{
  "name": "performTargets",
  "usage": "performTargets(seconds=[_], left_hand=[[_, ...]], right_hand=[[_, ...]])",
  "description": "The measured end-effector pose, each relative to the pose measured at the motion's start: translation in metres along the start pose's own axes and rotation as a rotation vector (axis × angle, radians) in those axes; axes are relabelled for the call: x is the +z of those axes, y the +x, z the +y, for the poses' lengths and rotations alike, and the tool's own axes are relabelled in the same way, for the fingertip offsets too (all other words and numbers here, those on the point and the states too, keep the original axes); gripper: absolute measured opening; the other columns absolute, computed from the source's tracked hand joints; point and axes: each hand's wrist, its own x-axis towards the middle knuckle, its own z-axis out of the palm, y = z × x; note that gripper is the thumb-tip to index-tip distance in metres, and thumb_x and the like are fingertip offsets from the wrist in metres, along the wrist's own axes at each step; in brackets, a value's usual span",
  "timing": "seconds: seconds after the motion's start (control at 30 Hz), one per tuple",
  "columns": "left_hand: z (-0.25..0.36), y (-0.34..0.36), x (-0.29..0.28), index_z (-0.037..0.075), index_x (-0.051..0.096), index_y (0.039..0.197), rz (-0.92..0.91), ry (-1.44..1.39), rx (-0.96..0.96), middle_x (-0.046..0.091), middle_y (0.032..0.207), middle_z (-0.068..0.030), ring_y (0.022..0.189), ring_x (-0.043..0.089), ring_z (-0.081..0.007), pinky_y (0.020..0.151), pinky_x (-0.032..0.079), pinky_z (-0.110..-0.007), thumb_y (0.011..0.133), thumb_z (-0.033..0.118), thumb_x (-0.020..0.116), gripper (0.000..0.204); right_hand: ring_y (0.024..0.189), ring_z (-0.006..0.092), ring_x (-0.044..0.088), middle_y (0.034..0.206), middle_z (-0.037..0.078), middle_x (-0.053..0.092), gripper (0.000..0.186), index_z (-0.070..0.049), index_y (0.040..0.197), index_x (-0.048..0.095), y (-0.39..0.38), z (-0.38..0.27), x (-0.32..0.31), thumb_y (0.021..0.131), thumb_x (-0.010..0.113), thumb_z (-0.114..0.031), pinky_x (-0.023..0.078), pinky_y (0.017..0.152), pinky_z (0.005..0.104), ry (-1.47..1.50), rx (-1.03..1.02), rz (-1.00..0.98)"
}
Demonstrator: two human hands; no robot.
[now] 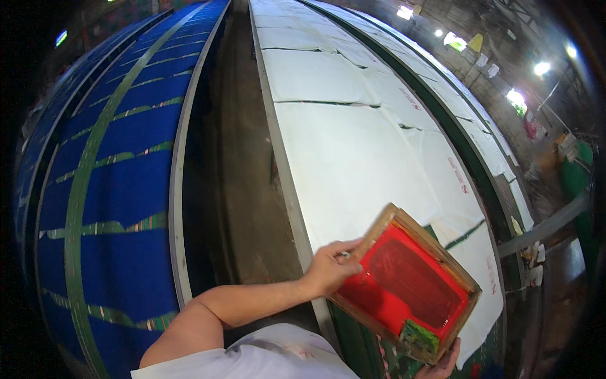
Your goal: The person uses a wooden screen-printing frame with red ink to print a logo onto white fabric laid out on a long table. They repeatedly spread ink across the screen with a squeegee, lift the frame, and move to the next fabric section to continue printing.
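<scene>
Screen frame carried over white cloth on the desk

Left of the fingers runs a blue cloth [120, 189] desk [178, 189], then a floor aisle [243, 189]. The left hand [328, 268] is clenched on the near-left edge of the frame [407, 284]; the right hand [442, 365] grips its lower corner, fingers mostly hidden. The red-inked frame hangs tilted above the white cloth [353, 151]. Judged step: positioning; setting it flat and square on a panel would come next.

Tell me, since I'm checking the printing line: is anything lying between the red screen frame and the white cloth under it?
Nothing visible. The left hand and right hand hold the wooden screen frame over the white cloth, whose surface around the frame is bare. The part beneath the frame is hidden.
</scene>
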Motion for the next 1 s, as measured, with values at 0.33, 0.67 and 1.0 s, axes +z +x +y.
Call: performTargets(seconds=[0.33,0.67,1.0], left_hand=[[0.078,0.224,-0.144,0.005,0.068,0.16,0.117,0.235,0.081,0.073,0.094,0.0027,0.079,0.061,-0.005,0.073,0.053,-0.025,0.094,0.003,0.092,0.071],[0.229,0.396,-0.379,-0.005,0.062,0.161,0.289,0.225,0.149,0.082,0.121,-0.0083,0.106,0.075,-0.0105,0.096,0.063,-0.027,0.097,-0.01,0.084,0.067],[0.381,0.592,-0.605,-0.001,0.063,0.161,0.217,0.013,0.166,0.075,0.149,-0.0122,0.127,0.074,-0.0164,0.115,0.061,-0.036,0.097,-0.008,0.084,0.067]], right_hand=[[0.157,0.0411,0.051,0.169,0.026,0.054,0.068,0.011,0.164,0.052,0.161,-0.139,0.241,0.114,0.056,-0.036,0.04,0.131,0.0576,0.824,0.561,0.123],[0.158,0.0371,0.051,0.17,0.022,0.054,0.072,0.005,0.168,0.05,0.316,-0.264,0.534,0.113,0.054,-0.041,0.038,0.133,0.0528,1.016,0.372,-0.131],[0.147,0.0375,0.061,0.154,0.022,0.065,0.06,0.007,0.157,0.062,0.414,-0.498,0.785,0.114,0.061,-0.035,0.049,0.123,0.053,0.954,0.479,-0.113]])
